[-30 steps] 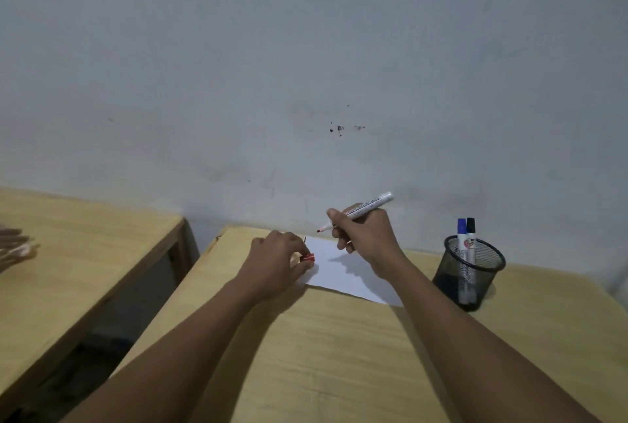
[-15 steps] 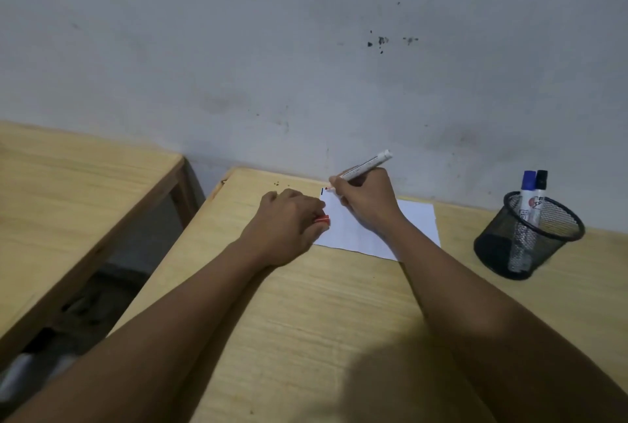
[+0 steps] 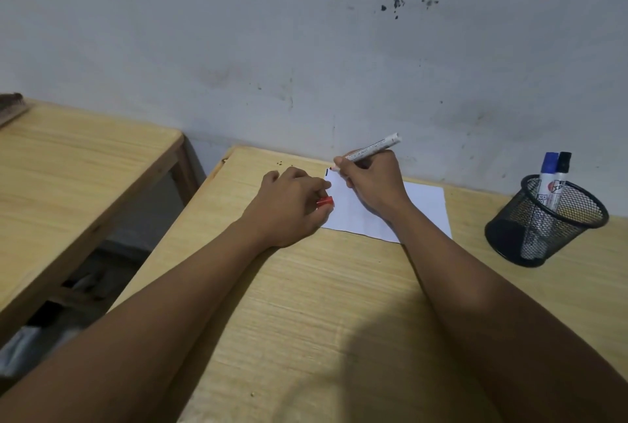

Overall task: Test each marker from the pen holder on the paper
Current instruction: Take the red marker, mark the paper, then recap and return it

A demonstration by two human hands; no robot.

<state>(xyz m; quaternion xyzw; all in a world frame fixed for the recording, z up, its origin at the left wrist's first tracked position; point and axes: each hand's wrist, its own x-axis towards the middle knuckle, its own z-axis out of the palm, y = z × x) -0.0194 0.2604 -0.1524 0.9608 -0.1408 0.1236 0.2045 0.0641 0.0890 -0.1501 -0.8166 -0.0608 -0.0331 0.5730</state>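
A white sheet of paper [image 3: 424, 208] lies on the wooden desk [image 3: 339, 303] near the wall. My right hand [image 3: 373, 184] grips a white marker [image 3: 373, 147] with a red tip, and the tip touches the paper's far left corner beside a short black mark [image 3: 327, 172]. My left hand [image 3: 292, 205] rests on the paper's left edge and is closed around the red cap [image 3: 325, 201]. A black mesh pen holder [image 3: 543, 222] stands to the right with a blue-capped marker [image 3: 547, 174] and a black-capped marker [image 3: 560, 178] upright in it.
A second wooden table [image 3: 68, 178] stands to the left across a gap, with clutter on the floor below. The stained grey wall [image 3: 306, 48] runs right behind the desk. Small dark crumbs [image 3: 282, 163] lie near the desk's far left corner.
The marker's tip has come down from above the paper onto its far left corner. My view has tilted downward and closer; the left hand keeps the red cap at the paper's edge.
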